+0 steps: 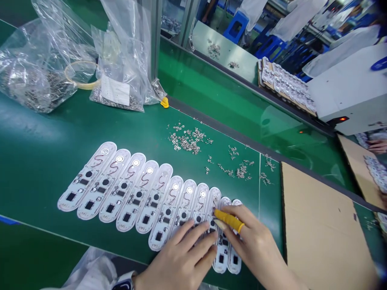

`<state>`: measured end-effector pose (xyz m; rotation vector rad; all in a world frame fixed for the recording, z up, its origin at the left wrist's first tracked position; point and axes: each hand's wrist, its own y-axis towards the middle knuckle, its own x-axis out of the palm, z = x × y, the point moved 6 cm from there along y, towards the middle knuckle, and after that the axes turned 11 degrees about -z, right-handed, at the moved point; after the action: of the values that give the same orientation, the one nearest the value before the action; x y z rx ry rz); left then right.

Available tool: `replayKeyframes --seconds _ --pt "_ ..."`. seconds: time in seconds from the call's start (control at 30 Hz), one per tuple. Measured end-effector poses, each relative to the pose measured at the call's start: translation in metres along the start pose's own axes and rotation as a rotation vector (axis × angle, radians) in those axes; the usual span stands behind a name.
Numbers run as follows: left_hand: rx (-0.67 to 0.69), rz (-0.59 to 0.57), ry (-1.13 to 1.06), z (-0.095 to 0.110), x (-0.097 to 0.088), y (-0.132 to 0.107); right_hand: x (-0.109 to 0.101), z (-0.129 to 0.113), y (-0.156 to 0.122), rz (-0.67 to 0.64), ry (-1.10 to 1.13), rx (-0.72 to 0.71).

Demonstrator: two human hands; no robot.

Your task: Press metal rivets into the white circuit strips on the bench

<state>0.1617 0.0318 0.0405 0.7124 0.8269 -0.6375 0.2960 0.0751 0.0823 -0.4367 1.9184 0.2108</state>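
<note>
A row of long, rounded white plastic housings [124, 215] lies side by side on the green work table, each with a circuit board and thin wires. Several have a bright round disc near the top. My left hand [184, 251] rests over the housings right of the middle, its fingers stretched out and apart. Over a housing near the right end [215, 194] is my right hand [249, 231], a yellow finger cot [229, 220] on its index finger. Thumb and index finger pinch together at the wires; whatever lies between them is too small to make out.
Small metal parts [189, 141] lie scattered behind the row. Clear bags of metal parts [33, 86] stand at the back left. A cardboard sheet [323, 225] lies to the right. Beyond the rail are a green belt [211, 88] and a co-worker's hand [377, 146].
</note>
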Motion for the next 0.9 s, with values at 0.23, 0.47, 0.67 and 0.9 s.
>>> replayKeyframes --seconds 0.23,0.47,0.67,0.9 --pt "-0.010 0.059 0.019 0.000 0.001 0.002 -0.019 0.020 0.046 0.069 -0.055 -0.088" --pt "0.003 0.074 0.045 -0.001 0.003 0.001 0.003 0.038 0.104 -0.087 -0.375 -0.102" --pt "-0.015 0.110 -0.146 -0.003 -0.012 0.003 -0.018 0.033 0.102 0.031 -0.239 -0.093" --pt "-0.341 0.048 -1.547 -0.007 0.004 0.012 -0.031 -0.025 0.019 0.161 0.318 -0.062"
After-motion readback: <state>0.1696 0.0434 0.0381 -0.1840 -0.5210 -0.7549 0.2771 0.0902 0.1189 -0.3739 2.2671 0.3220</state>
